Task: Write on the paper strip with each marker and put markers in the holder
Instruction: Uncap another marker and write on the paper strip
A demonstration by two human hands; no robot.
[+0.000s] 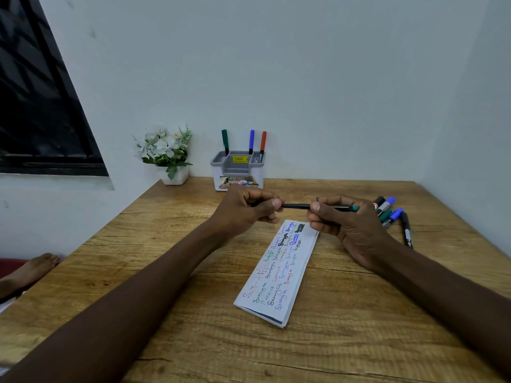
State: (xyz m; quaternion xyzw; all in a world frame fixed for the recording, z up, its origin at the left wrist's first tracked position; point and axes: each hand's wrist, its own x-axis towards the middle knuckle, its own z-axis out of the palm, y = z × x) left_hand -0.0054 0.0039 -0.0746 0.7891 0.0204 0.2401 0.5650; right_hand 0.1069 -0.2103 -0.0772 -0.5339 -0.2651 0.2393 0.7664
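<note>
A thin black marker with a green end is held level above the table between both hands. My left hand pinches its left end, and my right hand grips its right part, the green tip poking out past my fingers. Below them lies the folded paper strip, covered with words in several colours. The grey-and-white holder stands at the back against the wall with a green, a blue and a red marker upright in it.
Several loose markers lie in a cluster at the right, one black marker nearest the table's right edge. A white pot of flowers stands left of the holder. A bare foot shows beyond the table's left edge.
</note>
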